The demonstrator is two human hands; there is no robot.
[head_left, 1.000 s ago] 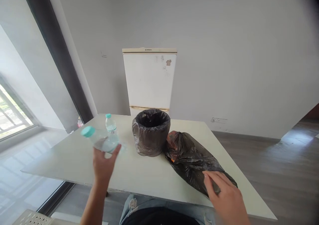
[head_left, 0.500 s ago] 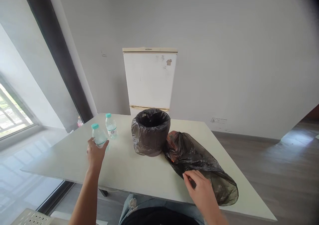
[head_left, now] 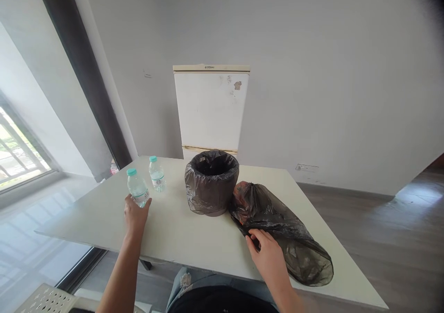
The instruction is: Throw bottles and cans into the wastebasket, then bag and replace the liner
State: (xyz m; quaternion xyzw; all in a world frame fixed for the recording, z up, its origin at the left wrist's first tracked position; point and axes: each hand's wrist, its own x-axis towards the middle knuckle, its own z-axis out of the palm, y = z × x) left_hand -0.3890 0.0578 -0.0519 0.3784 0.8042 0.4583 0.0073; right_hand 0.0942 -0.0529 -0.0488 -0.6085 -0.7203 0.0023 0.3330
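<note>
My left hand [head_left: 136, 215] is wrapped around the lower part of a clear water bottle [head_left: 137, 183] with a teal cap, upright on the table's left side. A second, similar water bottle [head_left: 157, 174] stands just behind it, to the right. My right hand [head_left: 267, 254] hovers over or lightly touches the near edge of a dark, translucent plastic garbage bag [head_left: 277, 211]. Its fingers are loosely curved, thumb slightly apart, with nothing visibly gripped. The bag lies on its side, bunched at its far end, with something orange-red showing through there.
A bin lined with a black bag [head_left: 210, 190] stands mid-table, touching or nearly touching the lying bag. The white table [head_left: 173, 239] has its front edge close to my lap. Behind it are a white refrigerator [head_left: 211, 109] and a grey wall. A perforated plastic seat [head_left: 45, 299] shows lower left.
My left hand and its bottle have shifted slightly left and back, away from the second bottle. My right hand has moved left and forward along the bag, which keeps its place.
</note>
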